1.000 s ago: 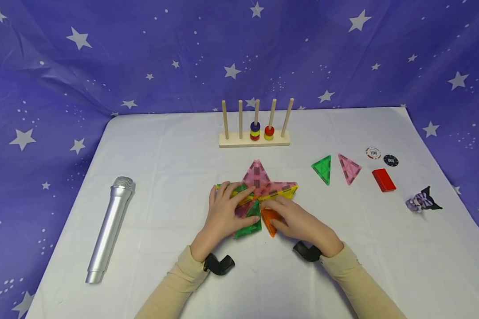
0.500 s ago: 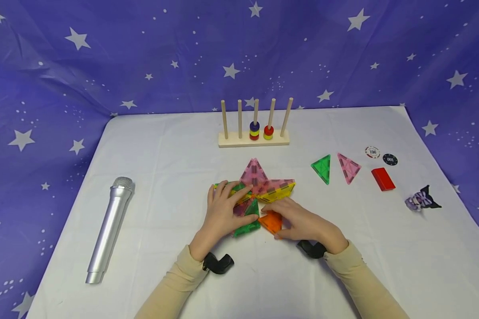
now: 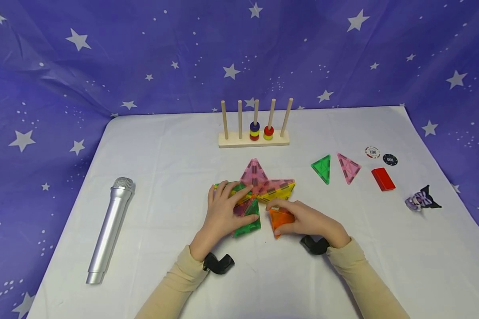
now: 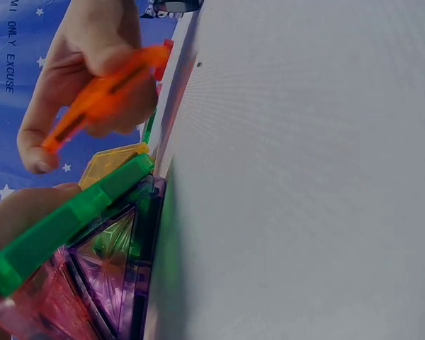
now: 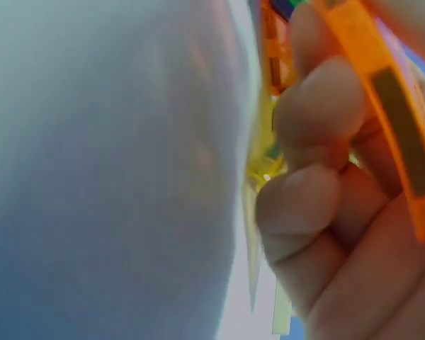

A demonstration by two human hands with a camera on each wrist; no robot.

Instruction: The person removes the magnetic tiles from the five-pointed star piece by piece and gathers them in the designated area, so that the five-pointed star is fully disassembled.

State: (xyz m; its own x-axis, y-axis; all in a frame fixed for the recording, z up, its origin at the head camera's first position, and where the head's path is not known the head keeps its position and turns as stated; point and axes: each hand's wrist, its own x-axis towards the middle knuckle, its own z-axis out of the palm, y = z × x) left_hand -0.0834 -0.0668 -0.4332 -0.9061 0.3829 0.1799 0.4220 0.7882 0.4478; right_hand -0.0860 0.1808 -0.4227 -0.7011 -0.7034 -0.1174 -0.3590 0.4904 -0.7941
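Observation:
A star-shaped build of translucent magnetic tiles lies mid-table, with pink tiles (image 3: 254, 175) at the back, yellow tiles (image 3: 277, 191) on the right and a green tile (image 3: 249, 227) at the front. My left hand (image 3: 222, 213) holds its left side, fingers spread over the far tiles and thumb on the green tile. My right hand (image 3: 312, 220) pinches an orange triangular tile (image 3: 281, 217) between thumb and fingers, right of the build's front. In the left wrist view this orange tile (image 4: 95, 103) is tilted and apart from the green tile (image 4: 71, 223).
Behind the build stands a wooden peg rack (image 3: 253, 139) with colored rings. To the right lie a green triangle tile (image 3: 323, 168), a pink triangle tile (image 3: 348, 168), two chips (image 3: 390, 159), a red block (image 3: 383, 179) and a small figure (image 3: 421, 200). A silver microphone (image 3: 109, 230) lies left.
My right hand has drawn the orange tile slightly to the right, away from the build, and its angle has turned. The build shifted a little left; my left hand stays on it.

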